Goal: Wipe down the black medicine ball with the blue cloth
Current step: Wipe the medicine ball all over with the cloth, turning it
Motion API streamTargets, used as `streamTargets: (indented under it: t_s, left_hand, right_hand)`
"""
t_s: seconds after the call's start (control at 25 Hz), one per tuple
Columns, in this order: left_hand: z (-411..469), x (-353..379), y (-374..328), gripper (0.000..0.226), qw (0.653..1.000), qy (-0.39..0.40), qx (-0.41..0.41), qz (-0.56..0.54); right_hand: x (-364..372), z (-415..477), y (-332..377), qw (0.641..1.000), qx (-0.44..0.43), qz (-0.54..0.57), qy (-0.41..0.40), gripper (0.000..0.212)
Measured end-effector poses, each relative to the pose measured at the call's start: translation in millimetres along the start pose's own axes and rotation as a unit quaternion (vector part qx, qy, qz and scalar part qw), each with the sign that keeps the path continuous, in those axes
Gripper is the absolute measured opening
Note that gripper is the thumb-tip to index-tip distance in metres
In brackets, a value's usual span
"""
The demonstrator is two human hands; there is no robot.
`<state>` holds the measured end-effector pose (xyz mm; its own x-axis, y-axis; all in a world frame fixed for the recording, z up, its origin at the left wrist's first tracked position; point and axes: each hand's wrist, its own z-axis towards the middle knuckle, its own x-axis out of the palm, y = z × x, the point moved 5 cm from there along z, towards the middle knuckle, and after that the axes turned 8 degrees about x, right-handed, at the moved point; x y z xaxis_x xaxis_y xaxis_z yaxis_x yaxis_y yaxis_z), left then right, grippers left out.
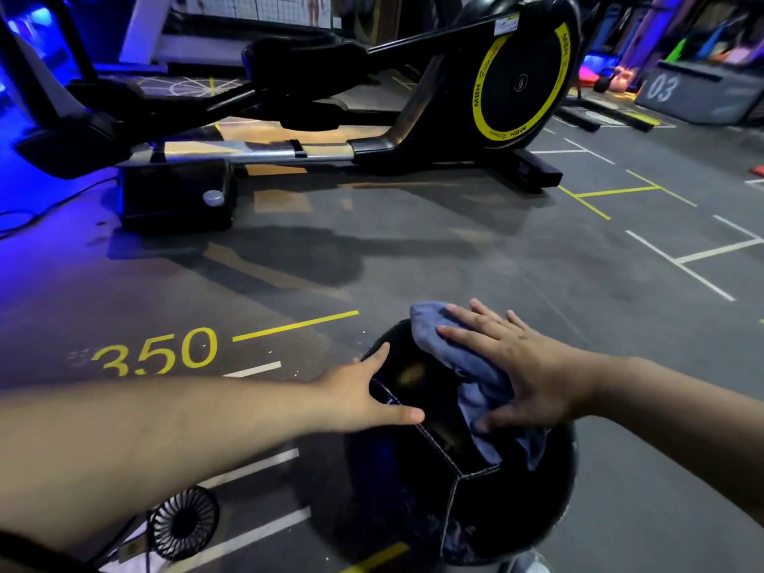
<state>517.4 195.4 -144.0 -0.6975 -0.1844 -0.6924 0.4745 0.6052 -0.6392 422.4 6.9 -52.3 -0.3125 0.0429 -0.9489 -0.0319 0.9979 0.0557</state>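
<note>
Okay, your right hand, spread flat, pins the crumpled blue cloth atop the glossy black medicine ball. Splayed left hand braces its left side.

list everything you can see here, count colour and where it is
medicine ball: one, black with white stitching, on the floor at bottom centre
cloth: one, blue, draped over the top of the medicine ball
elliptical trainer: one, black with a yellow ring on its wheel, across the back
fan: one, small, black, bottom left
box: one, grey, marked 03, top right
floor number 350: one, yellow, painted left of the ball
left hand: one, fingers straight, resting on the ball's left side
right hand: one, flat on the cloth, pressing it onto the ball
</note>
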Motion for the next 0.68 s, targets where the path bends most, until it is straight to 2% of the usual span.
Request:
streamTargets:
  t_s: [0.12, 0.24, 0.4, 0.56, 0.6, 0.68]
  left_hand:
    - [-0.9, 7.4, -2.6, 0.146, 0.999, 0.043, 0.014, 0.023]
    - [3.1, 5.7, -3.8, 0.148, 0.999, 0.013, 0.01, 0.045]
    - [10.0, 8.4, 1.9, 0.121, 0.999, -0.018, 0.023, 0.037]
    - [8.0, 8.1, 3.3, 0.117, 0.999, -0.032, 0.037, 0.009]
    - [6.4, 8.1, 2.6, 0.117, 0.999, -0.033, 0.042, -0.007]
    - [6.3, 10.5, 1.4, 0.137, 0.998, -0.027, 0.047, -0.022]
  right_hand:
    - [-2.6, -5.7, -14.4, 0.998, 0.013, -0.046, 0.047, 0.141]
    - [-3.4, -2.1, -19.9, 1.0, 0.017, 0.001, 0.024, 0.136]
    - [-1.4, 10.7, 2.6, 0.978, 0.029, 0.158, -0.133, 0.103]
    - [-1.6, 41.4, 31.5, 0.969, 0.067, 0.145, -0.188, 0.078]
    - [-1.3, 53.8, 31.7, 0.964, 0.094, 0.148, -0.201, 0.065]
    - [-3.2, 77.2, 24.8, 0.951, 0.182, 0.134, -0.211, 0.023]
